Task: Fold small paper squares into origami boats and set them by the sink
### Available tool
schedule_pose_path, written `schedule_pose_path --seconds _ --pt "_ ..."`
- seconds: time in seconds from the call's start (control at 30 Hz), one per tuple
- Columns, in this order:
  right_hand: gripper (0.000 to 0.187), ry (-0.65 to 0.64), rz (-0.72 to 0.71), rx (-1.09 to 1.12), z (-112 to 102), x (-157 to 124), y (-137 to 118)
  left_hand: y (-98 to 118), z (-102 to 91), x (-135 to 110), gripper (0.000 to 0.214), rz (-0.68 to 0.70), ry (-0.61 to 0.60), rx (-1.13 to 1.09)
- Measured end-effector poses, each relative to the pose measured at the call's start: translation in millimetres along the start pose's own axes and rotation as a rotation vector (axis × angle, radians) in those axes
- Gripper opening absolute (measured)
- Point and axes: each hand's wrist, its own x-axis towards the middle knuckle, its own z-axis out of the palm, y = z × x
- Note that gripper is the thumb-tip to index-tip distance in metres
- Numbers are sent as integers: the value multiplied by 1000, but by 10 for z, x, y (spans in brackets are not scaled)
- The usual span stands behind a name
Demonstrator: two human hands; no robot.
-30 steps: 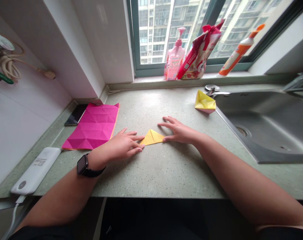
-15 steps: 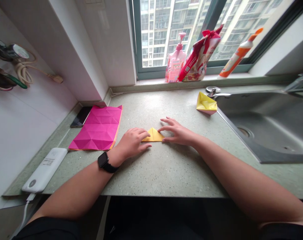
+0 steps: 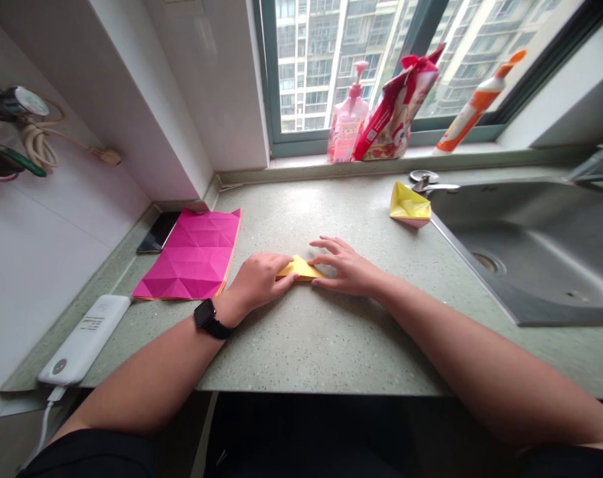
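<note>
A small folded yellow paper [image 3: 301,267], roughly triangular, lies on the counter between my two hands. My left hand [image 3: 262,279], with a black watch on its wrist, pinches the paper's left end between thumb and fingers. At the paper's right end is my right hand [image 3: 345,267], its index finger and thumb at the paper and its other fingers spread. To the left lies a stack of creased paper [image 3: 196,249] with a magenta sheet on top. A folded yellow paper box [image 3: 409,204] stands near the sink.
A stainless sink [image 3: 480,279] is set in the counter [image 3: 331,352] on the right. A phone [image 3: 158,232] and a white power bank [image 3: 85,340] with a cable lie at left. On the sill stand a pink pump bottle [image 3: 348,126], a red bag [image 3: 393,113] and an orange-white bottle [image 3: 473,109].
My left thumb has closed onto the paper's left end. The paper has tilted a little, and my right hand has shifted slightly left.
</note>
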Motion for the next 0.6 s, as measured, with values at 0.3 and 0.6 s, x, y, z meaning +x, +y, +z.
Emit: schedule_pose_path --seconds 0.3,0.6 --pt "13 129 18 84 9 40 -137 11 -9 -3 31 5 45 -160" --pt "39 229 -37 213 -36 46 -316 67 -28 40 36 -33 248 -375"
